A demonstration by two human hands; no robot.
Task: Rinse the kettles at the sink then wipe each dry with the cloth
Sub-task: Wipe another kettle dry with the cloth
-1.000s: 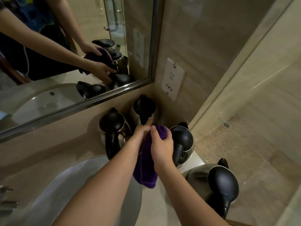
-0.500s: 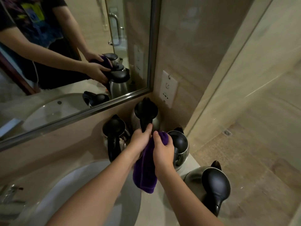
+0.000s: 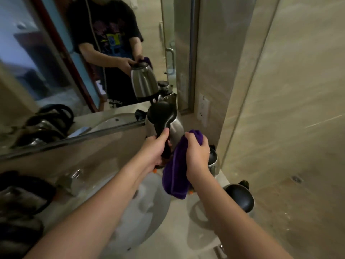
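2 hands work above the sink (image 3: 149, 217): left hand (image 3: 155, 151) grips the steel kettle (image 3: 164, 124) by its handle; right hand (image 3: 197, 156) clutches a purple cloth (image 3: 175, 176).

Dark kettles (image 3: 20, 200) at left edge blurred, cut off; cloth (image 3: 175, 176) hides held kettle's (image 3: 164, 126) right side.

A bathroom: wall mirror (image 3: 56, 75), white sink (image 3: 141, 217), glass shower door (image 3: 168, 43).

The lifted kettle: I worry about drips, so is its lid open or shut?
Shut. The black lid lies flat on the kettle; the left hand holds its handle.
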